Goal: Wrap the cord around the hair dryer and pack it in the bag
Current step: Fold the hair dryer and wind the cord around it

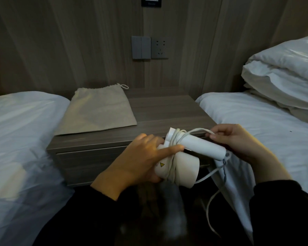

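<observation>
Cord partly wound, bag waiting.
Left hand (140, 157) clamps the hair dryer (178, 166) off the bench's (167, 112) front edge; right hand (238, 139) pinches the cord (196, 130), much still loose. Bag (96, 110) lies flat, back-left corner.

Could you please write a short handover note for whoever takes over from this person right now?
Left hand: grips the white folding hair dryer, held in the air in front of the grey wooden nightstand.
Right hand: pinches the white cord, guiding a loop.
Done: several turns wound around the dryer.
Left: wind the slack hanging towards the floor, then pack the dryer into the flat beige drawstring bag lying on the nightstand.
</observation>
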